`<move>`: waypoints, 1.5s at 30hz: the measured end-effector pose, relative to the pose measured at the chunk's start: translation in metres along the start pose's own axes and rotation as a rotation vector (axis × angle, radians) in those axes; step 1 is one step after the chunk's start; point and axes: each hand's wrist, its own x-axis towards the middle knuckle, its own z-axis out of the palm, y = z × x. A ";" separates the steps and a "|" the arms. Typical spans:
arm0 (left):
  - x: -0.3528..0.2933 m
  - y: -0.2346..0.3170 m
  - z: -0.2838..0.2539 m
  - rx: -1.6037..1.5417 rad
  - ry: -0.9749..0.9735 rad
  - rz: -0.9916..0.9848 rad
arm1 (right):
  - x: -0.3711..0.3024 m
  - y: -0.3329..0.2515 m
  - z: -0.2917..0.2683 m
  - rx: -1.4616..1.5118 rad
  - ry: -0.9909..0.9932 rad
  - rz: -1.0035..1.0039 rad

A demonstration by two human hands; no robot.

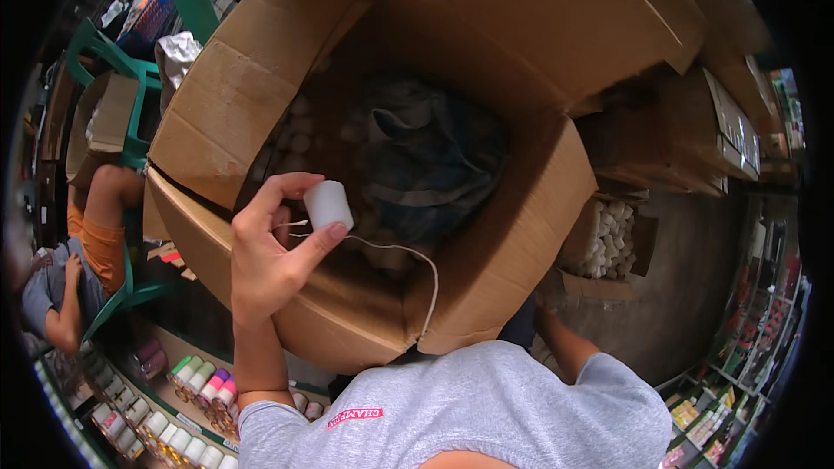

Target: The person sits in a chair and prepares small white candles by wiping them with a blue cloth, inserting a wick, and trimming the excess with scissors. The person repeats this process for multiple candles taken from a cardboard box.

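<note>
My left hand is raised over the near left side of a big open cardboard box. Its thumb and fingers pinch a short white candle, a smooth plain cylinder. A thin white cord runs from beside the fingers across to the near rim of the box. Inside lie a dark bluish crumpled cloth or bag and several small round white pieces in shadow. My right arm reaches down beside the box's near right corner; the hand itself is hidden.
A smaller carton full of white pieces stands on the floor at right. Stacked cartons fill the far right. Green plastic chairs and a seated person are at left. Shelves with coloured candles line the lower left.
</note>
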 end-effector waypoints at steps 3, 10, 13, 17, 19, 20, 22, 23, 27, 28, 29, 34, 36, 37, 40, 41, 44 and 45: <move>0.001 -0.002 -0.002 -0.073 -0.025 -0.101 | -0.002 -0.026 -0.019 -0.005 0.018 -0.017; 0.010 0.005 0.004 -0.133 -0.002 0.017 | 0.040 -0.096 -0.050 -0.051 0.056 -0.234; 0.016 0.009 0.012 -0.228 -0.009 0.071 | 0.063 -0.136 -0.083 -0.025 0.204 -0.462; 0.029 0.040 0.029 -0.517 -0.301 -0.061 | 0.050 -0.229 -0.160 0.314 0.635 -1.124; 0.021 0.049 0.035 -0.810 -0.362 -0.187 | -0.095 -0.324 -0.183 0.501 0.598 -1.064; 0.024 0.053 0.044 -0.933 -0.368 -0.184 | -0.142 -0.345 -0.183 0.574 0.671 -1.158; 0.028 0.062 0.065 -1.187 -0.366 -0.182 | -0.218 -0.374 -0.160 0.753 0.356 -1.379; 0.031 0.066 0.076 -1.297 -0.389 -0.157 | -0.248 -0.385 -0.143 0.715 0.194 -1.460; 0.028 0.089 0.108 -1.372 -0.139 0.008 | -0.296 -0.426 -0.073 0.785 -0.228 -1.450; 0.026 0.088 0.107 -1.398 -0.148 0.011 | -0.294 -0.433 -0.063 0.756 -0.173 -1.444; 0.024 0.087 0.104 -1.424 -0.158 0.014 | -0.294 -0.438 -0.059 0.727 -0.119 -1.437; 0.021 0.068 0.098 -1.502 -0.258 0.002 | -0.293 -0.436 -0.070 0.508 -0.186 -1.426; 0.029 0.058 0.098 -1.505 -0.264 0.045 | -0.302 -0.430 -0.078 0.480 -0.201 -1.350; 0.031 0.057 0.097 -1.504 -0.270 0.065 | -0.302 -0.425 -0.084 0.433 -0.184 -1.323; 0.034 0.059 0.087 -1.528 -0.250 0.065 | -0.297 -0.411 -0.099 0.366 -0.103 -1.302; 0.037 0.053 0.085 -1.496 -0.320 0.058 | -0.295 -0.408 -0.100 0.393 -0.052 -1.336; 0.036 0.047 0.087 -1.553 -0.388 -0.317 | -0.292 -0.407 -0.097 0.455 0.178 -1.507; 0.036 0.047 0.090 -1.534 -0.359 -0.418 | -0.292 -0.409 -0.094 0.471 0.269 -1.572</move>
